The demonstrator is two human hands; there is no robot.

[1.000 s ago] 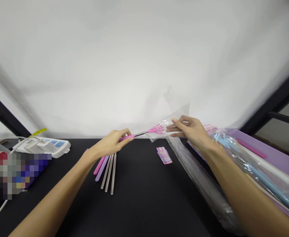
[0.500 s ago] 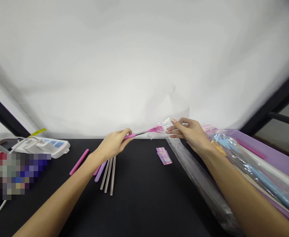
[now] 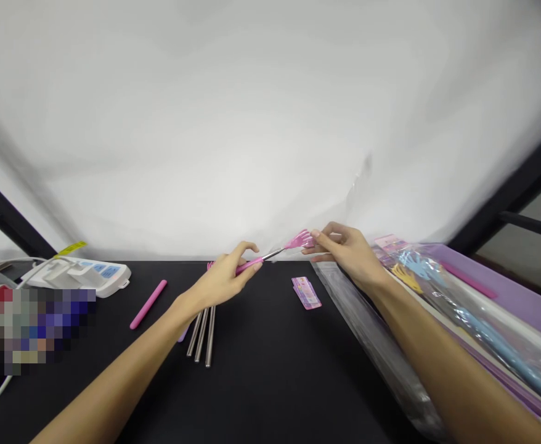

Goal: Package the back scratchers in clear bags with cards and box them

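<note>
My left hand point(image 3: 224, 274) is closed on the pink handle of a back scratcher point(image 3: 273, 253). The thumb lies along the handle and the index finger is lifted off. A short metal rod joins that handle to a pink, hand-shaped head. At the head's tip, the thumb and fingers of my right hand point(image 3: 349, 253) pinch it. Blurred clear plastic film point(image 3: 357, 185) shows behind my right hand; whether the hand touches it I cannot tell. Beneath my left hand lie several metal rods point(image 3: 201, 336), and pink prongs of another scratcher show behind it.
A pink handle point(image 3: 148, 304) and small printed cards point(image 3: 306, 292) lie on the black table point(image 3: 270, 376). Clear plastic sleeves point(image 3: 386, 351) run along the right, beside a purple bin point(image 3: 501, 296) with bagged scratchers point(image 3: 474, 327). A white power strip point(image 3: 106, 277) is at left.
My right fingers have closed onto the pink head, which they were apart from before. The clear film has shifted up and right. My left hand has moved slightly right, its index finger now raised.
</note>
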